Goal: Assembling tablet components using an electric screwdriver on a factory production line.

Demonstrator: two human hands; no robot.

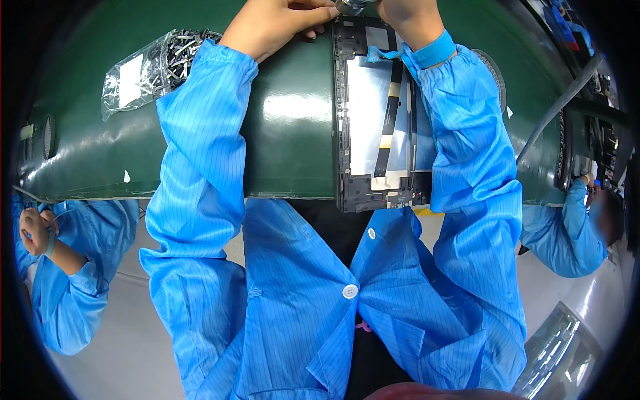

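Note:
A dark open tablet frame (352,193), with a silver inner plate and a black flex strip, lies on the green belt (287,133) in front of me. My left hand (273,27) reaches to its far left corner and its curled fingers press down on the frame edge. My right hand (407,17), with a blue wrist strap, is at the frame's far end, partly cut off by the picture's rim. A round metal tool tip (350,6) stands between the two hands, and my right hand seems closed on it.
A clear plastic bag of small metal parts (153,63) lies on the belt at the left. Two other people in blue coats work nearby: a hand (33,230) at the left edge and a sleeve (567,233) at the right. A grey hose (553,110) crosses the right side.

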